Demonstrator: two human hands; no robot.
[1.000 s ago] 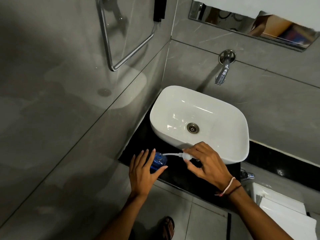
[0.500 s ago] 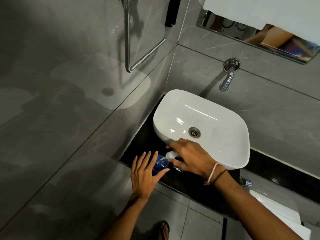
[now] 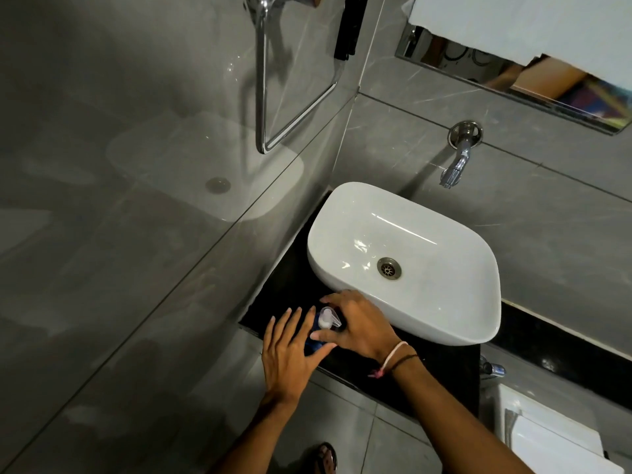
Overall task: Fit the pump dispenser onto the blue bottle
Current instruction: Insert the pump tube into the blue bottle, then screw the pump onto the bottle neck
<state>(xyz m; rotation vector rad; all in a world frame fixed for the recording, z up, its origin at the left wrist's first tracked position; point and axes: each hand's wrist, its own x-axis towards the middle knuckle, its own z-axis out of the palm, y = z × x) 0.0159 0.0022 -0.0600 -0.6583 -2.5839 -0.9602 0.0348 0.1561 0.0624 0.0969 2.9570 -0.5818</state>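
The blue bottle (image 3: 313,340) stands on the black counter (image 3: 290,295) at the near left of the basin, mostly hidden by my hands. My left hand (image 3: 289,354) wraps its side, fingers extended, thumb pressed on the front. The white pump dispenser (image 3: 327,318) sits on top of the bottle, nozzle pointing right. My right hand (image 3: 359,325) grips the pump's collar with thumb and fingers from the right. The dip tube is out of sight.
A white basin (image 3: 410,248) fills the counter just beyond my hands. A chrome tap (image 3: 456,165) juts from the back wall, a towel rail (image 3: 270,131) hangs on the left wall. A white toilet cistern (image 3: 547,436) stands at lower right.
My right hand carried the pump leftward from beside the bottle, its tube went down into the neck, and the pump head now sits on top. The left hand stayed on the bottle.
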